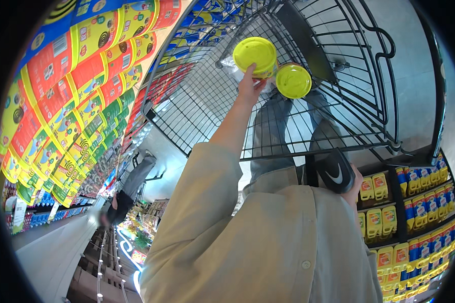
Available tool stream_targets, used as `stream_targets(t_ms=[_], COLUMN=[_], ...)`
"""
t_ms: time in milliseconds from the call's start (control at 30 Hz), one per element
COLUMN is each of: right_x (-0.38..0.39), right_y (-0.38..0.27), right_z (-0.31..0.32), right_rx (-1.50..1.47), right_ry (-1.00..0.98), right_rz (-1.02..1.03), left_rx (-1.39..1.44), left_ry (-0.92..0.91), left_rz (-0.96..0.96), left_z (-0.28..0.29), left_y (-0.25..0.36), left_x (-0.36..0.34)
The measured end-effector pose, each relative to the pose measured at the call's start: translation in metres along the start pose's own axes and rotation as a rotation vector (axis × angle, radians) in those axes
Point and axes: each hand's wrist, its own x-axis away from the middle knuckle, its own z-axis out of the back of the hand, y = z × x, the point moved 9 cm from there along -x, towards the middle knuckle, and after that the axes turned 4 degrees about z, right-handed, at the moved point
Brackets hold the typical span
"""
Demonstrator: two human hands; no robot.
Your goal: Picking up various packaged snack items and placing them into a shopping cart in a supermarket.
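A round tub with a yellow lid (255,50) is in the grip of my left hand (251,85), inside a black wire shopping cart (187,93). My thumb lies on the lid's near edge, while the other fingers are round its side, partly hidden. Close to its right is a second yellow-lidded tub (293,81), which my hand does not hold. Clear crinkled plastic (229,64) shows beside the held tub. My right hand (356,181) is low at the right, against a black pouch-like item (333,171) with a white curved mark. That item hides most of its fingers.
Stacked red, yellow and green packages (81,91) rise close along the left. Shelves of yellow and blue bottles (381,219) stand at the lower right. Another person (124,202) is farther off at the left. Below the cart, my trouser legs (270,126) show through the wire.
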Motion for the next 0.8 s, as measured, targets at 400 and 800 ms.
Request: stream_targets(t_ms=[400, 800], right_x=[0.021, 0.030], right_y=[0.022, 0.025], right_z=[0.011, 0.015], right_rx=[0.051, 0.187], right_ry=[0.066, -0.015], right_rz=[-0.113, -0.164], left_rx=[0.024, 0.077], left_ry=[0.057, -0.230], left_rz=[0.068, -0.132], left_z=[-0.024, -0.053], left_y=[0.037, 0.055], left_x=[-0.062, -0.100])
